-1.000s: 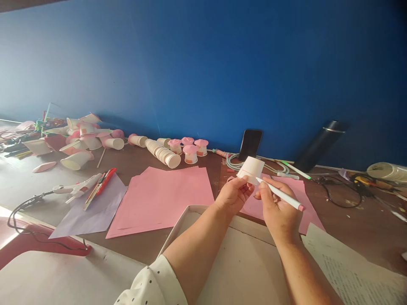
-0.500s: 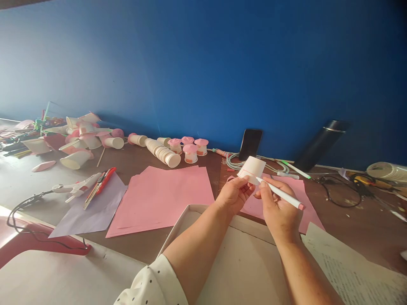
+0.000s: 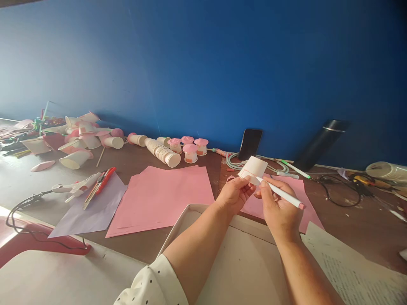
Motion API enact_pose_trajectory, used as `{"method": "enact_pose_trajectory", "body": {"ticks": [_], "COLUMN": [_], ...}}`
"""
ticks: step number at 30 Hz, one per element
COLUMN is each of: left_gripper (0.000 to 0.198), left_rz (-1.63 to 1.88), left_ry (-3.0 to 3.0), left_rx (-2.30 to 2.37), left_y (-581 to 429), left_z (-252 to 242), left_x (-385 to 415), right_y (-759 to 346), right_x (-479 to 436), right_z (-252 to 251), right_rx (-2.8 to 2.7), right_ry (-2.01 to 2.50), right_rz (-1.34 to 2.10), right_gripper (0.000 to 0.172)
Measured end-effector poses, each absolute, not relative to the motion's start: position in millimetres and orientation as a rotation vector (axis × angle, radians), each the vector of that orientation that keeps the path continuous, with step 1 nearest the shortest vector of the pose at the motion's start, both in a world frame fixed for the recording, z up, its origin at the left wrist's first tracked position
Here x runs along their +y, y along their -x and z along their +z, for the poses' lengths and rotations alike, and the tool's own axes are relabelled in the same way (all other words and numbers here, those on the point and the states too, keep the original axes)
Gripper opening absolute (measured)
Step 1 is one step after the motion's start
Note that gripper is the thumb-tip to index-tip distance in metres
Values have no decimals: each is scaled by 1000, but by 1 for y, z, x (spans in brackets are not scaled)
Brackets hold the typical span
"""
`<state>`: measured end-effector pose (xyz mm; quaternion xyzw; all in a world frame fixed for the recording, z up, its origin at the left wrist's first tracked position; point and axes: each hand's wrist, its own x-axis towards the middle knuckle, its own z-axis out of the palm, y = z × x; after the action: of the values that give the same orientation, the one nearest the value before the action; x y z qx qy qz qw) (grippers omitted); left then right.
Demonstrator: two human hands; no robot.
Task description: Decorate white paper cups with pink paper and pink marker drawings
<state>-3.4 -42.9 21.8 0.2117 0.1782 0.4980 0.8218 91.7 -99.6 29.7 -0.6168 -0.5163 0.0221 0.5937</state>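
Note:
My left hand point(image 3: 234, 194) pinches a small white paper cup point(image 3: 255, 168) by its rim, bottom pointing away from me, above the brown table. A thin red line runs across the cup's side. My right hand point(image 3: 279, 208) grips a white marker with a pink end point(image 3: 281, 193), its tip touching the cup's side. Both hands hover over a pink sheet point(image 3: 295, 190) and the far edge of an open cardboard box point(image 3: 203, 212).
Pink paper sheets point(image 3: 165, 197) and a lilac sheet point(image 3: 95, 212) lie left of the hands, with a glue gun point(image 3: 74, 187) and a red cutter point(image 3: 103, 180). Stacked cups point(image 3: 162, 153), small pink-roofed cup houses point(image 3: 190, 149), a phone point(image 3: 250, 144), a dark flask point(image 3: 319, 144) and cables line the blue wall.
The cup has turned slightly in my left fingers, shifting a little to the right. The marker tip stays on it. Nothing else moved.

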Motion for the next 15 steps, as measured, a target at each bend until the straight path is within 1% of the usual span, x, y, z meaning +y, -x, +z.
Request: {"method": "enact_pose_trajectory", "body": {"ticks": [15], "left_gripper": [17], "left_rz": [1072], "left_ry": [-461], "left_rx": [381], "left_y": [3], "left_z": [20], "left_x": [-42], "right_y": [-91], "right_x": [-99], "right_z": [33], "right_rx": [-1199], "right_ry": [1398], "right_rz": [56], "right_gripper": [25]}}
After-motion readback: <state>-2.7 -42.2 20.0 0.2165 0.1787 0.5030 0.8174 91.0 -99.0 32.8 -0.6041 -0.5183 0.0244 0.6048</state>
